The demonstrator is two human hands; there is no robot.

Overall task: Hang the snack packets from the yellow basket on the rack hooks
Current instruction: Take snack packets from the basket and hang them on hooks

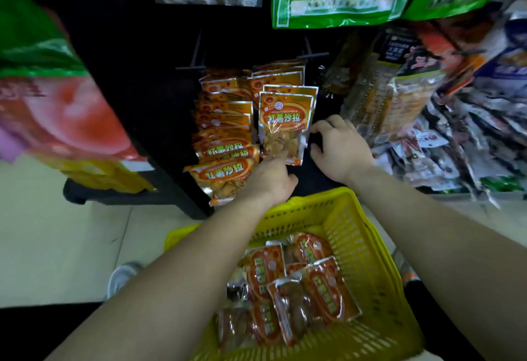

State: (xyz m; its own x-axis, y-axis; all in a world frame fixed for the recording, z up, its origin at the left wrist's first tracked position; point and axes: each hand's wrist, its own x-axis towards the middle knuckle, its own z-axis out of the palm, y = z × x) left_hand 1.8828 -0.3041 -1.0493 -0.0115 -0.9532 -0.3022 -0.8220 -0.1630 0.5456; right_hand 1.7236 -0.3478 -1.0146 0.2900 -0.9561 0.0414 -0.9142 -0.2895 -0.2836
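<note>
At centre, a hung packet (pixel 285 126) was touched by the left hand (pixel 271 181), grip unclear; the right hand (pixel 339 146) was held half-open beside it. The basket (pixel 370 246) was seen below.

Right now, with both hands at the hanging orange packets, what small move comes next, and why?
Probably lower the left hand to the yellow basket for another packet: the front orange packet it touches already seems hung, and several snack packets lie in the basket.
</note>
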